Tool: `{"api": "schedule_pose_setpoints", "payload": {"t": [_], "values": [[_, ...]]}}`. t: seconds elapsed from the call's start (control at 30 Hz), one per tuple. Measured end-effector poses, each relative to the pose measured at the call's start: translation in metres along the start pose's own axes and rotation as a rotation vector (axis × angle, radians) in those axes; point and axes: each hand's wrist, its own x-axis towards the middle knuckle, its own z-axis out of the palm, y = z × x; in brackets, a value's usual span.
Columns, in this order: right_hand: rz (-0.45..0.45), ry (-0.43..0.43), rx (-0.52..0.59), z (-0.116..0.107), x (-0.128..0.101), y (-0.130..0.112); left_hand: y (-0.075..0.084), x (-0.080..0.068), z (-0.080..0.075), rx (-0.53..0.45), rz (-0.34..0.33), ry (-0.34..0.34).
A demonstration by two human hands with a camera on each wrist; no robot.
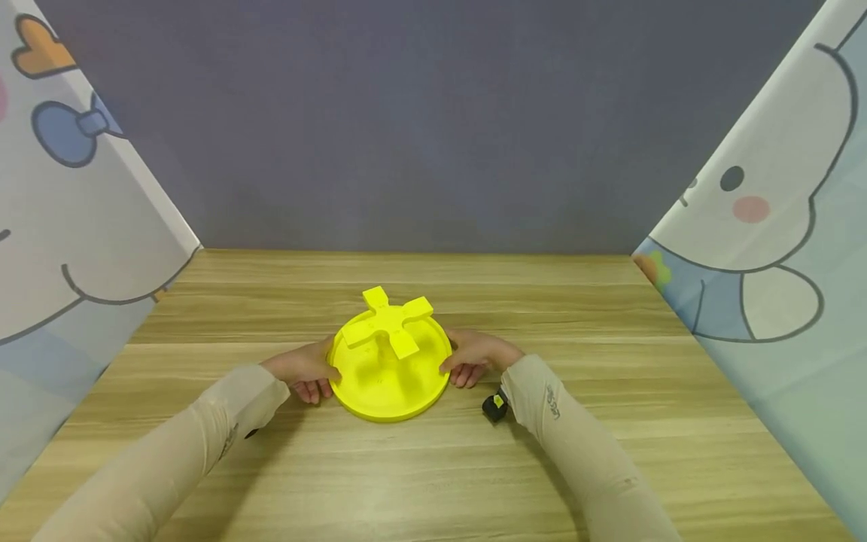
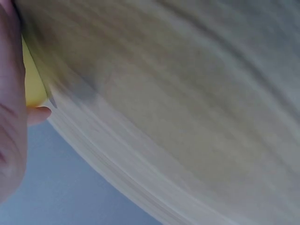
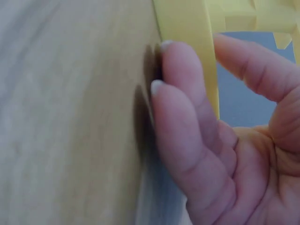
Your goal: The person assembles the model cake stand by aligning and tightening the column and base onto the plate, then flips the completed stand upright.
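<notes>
Head view: a round yellow plastic tray (image 1: 379, 391) with a raised rim sits at the middle of the wooden bench (image 1: 609, 452). A yellow cross-shaped piece (image 1: 387, 322) stands up on a short post at the tray's 12 o'clock side. The left hand (image 1: 305, 370) grips the rim at 9 o'clock, the right hand (image 1: 477, 356) at 3 o'clock; both have fingers curled under the edge and thumbs on top. The underside of the tray is hidden. A small black and yellow device (image 1: 496, 406) shows at the right wrist. Pale sleeves cover both forearms. Cartoon-printed cloths hang at either side, with a grey wall behind.

Left wrist view: blurred wood grain fills most of the frame. Only a sliver of the tray (image 2: 33, 82) shows at 9 o'clock, beside the hand (image 2: 11, 117), which is cut off; a fingertip (image 2: 40, 114) pokes out below.

Right wrist view: the fingers (image 3: 180, 103) curl against the smooth yellow rim (image 3: 187, 33), nails touching the bench (image 3: 70, 117), thumb on the other side. The cross piece at top right is cropped.
</notes>
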Motion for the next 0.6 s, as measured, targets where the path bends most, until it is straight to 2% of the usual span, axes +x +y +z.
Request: {"api": "schedule_pose_setpoints", "payload": {"t": [0.3,0.6], "values": [[0.003,-0.027,-0.002,0.0031,0.0006,-0.0020,0.0009,0.0014,0.0006,-0.036,0.014,-0.010],[0.015,0.005,-0.033,0.0063,0.0013,-0.0015,-0.0009,0.0001,0.0034,-0.103,0.019,0.007]]}}
